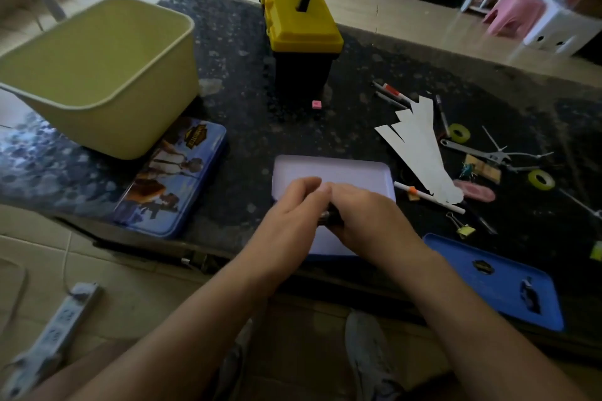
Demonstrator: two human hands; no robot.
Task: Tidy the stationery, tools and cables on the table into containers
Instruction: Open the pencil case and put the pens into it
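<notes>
The right hand [368, 215] curls round a small dark thing [329, 219], which touches the left hand [293, 208]; I cannot tell whether the left grips it. Both hang over an open tin [358, 169] at the near table edge. Just right lie a white pen [430, 197], paper strips [420, 143], a clip [464, 229] and a wrench [472, 151]. A printed tin [172, 179] and a bin [97, 75] sit left, with a toolbox [299, 26] far behind.

Open lilac tin [342, 169] lies flat at near edge; pens [391, 95], wrench [469, 150], apparently tape rolls [459, 133] scattered rightward.
</notes>
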